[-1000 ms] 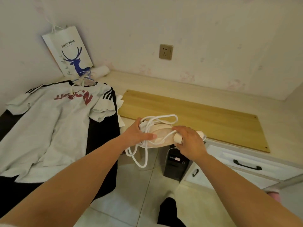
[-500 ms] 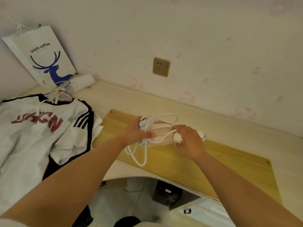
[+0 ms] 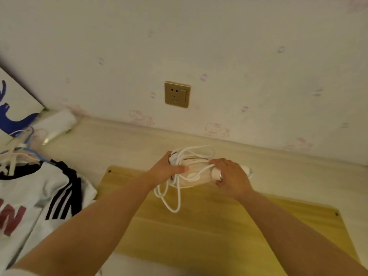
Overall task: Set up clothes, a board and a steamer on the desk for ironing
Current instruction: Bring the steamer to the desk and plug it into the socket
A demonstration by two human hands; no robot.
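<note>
Both hands hold a small pale pink and white steamer (image 3: 194,173) over the far edge of the yellow wooden board (image 3: 209,232). My left hand (image 3: 167,170) grips its left end, where the white cord (image 3: 171,196) is bunched. My right hand (image 3: 231,176) is closed around its right end. Loops of the cord hang down onto the board. A white T-shirt (image 3: 37,200) with black stripes and red letters lies on the desk at the left, with hangers (image 3: 22,152) at its collar.
A gold wall socket (image 3: 177,94) sits on the wall just above the desk (image 3: 123,144). At the far left stand a white paper bag (image 3: 14,108) with a blue deer and a white roll (image 3: 57,122).
The steamer has been carried forward from the desk's front edge to over the board's far side. The view has tilted up toward the wall, so floor and drawers are gone.
</note>
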